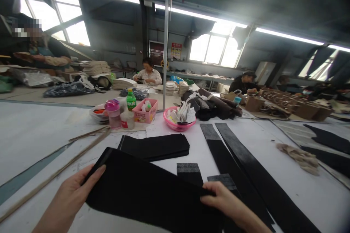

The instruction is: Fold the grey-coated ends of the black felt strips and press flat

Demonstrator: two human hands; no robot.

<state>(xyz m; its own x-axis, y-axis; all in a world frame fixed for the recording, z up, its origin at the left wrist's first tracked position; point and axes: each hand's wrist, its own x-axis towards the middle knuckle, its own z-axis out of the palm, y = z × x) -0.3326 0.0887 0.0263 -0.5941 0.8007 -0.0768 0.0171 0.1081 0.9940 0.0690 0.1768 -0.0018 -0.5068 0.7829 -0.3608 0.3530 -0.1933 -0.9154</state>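
Stretched between my two hands is a wide black fabric piece (153, 189), raised above the white table. My left hand (79, 189) pinches its left end, thumb on top. At its upper right edge my right hand (221, 200) is closed on the cloth. Just beyond it lies a stack of black fabric pieces (155, 145). Two long black strips (218, 149) run along the table to the right. Shorter black pieces (188, 171) with greyish ends lie near my right hand, partly hidden by the held cloth.
A pink basket (179, 126) of papers stands beside a metal pole (166, 43). Left of it are a pink box (144, 113), a green bottle (131, 100) and a pink-lidded jar (113, 113). A crumpled beige cloth (298, 158) lies right. Several people work beyond.
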